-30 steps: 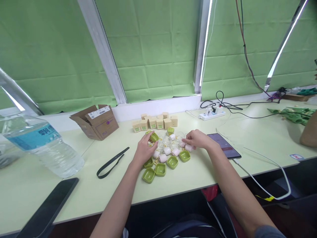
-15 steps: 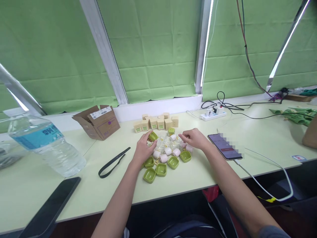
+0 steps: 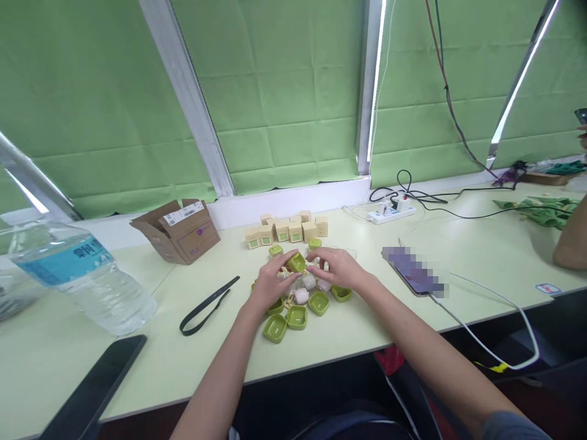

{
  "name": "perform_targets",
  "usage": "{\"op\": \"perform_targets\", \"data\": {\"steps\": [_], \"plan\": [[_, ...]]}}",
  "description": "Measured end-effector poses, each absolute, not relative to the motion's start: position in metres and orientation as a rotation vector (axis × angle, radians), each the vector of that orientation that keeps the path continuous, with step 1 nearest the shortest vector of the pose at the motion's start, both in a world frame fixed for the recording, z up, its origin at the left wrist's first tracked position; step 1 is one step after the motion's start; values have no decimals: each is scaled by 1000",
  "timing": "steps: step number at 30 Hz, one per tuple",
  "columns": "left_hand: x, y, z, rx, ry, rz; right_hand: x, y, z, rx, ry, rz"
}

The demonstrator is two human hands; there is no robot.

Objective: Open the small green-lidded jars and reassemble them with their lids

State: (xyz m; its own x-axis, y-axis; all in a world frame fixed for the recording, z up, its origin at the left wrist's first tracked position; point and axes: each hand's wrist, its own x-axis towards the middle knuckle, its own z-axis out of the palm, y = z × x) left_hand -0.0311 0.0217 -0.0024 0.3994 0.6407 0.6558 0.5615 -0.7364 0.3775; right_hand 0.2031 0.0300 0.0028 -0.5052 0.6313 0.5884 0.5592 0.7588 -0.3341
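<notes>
1. One clear water bottle (image 3: 77, 275) lies on its side at the far left of the table (image 3: 367, 330), blue label up. A black phone (image 3: 87, 391) lies at the near edge below it.
2. An open cardboard box (image 3: 177, 229) sits on the far side, left of centre. A black strap (image 3: 208, 304) lies flat between that box and your left hand.
3. Your left hand (image 3: 270, 284) is at the middle of the table. Thumb and forefinger are pinched on a green shell (image 3: 296, 263), which is lifted just above the pile.
4. The pile sits under and between your hands. Small white pieces (image 3: 301, 295) are in the centre, and open green trays (image 3: 297, 316) are along the near side, touching one another.
5. A row of small tan boxes (image 3: 287, 229) stands just beyond the pile, towards the window.
6. Your right hand (image 3: 339, 272) is palm down over the right half of the pile. The fingers are curled and the tips are just beside the green shell. You cannot tell from this view whether they grip anything.
7. Right of your hands, a second phone (image 3: 415, 272) lies screen up with a white cable (image 3: 495, 305) running off the near edge.
8. A white power strip (image 3: 391, 212) with black leads sits on the far side.
9. Another person's arm (image 3: 571, 244) rests at the right edge.
</notes>
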Motion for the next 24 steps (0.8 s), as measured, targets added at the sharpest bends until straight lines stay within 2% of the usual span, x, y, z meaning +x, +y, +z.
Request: {"op": "perform_targets", "data": {"steps": [6,24], "plan": [[-27,21,-4,2552,950,1269,199,29,-1,-781,-2188,199],[-23,21,-12,2667,888,1209,184,34,-9,-760,-1968,484]]}}
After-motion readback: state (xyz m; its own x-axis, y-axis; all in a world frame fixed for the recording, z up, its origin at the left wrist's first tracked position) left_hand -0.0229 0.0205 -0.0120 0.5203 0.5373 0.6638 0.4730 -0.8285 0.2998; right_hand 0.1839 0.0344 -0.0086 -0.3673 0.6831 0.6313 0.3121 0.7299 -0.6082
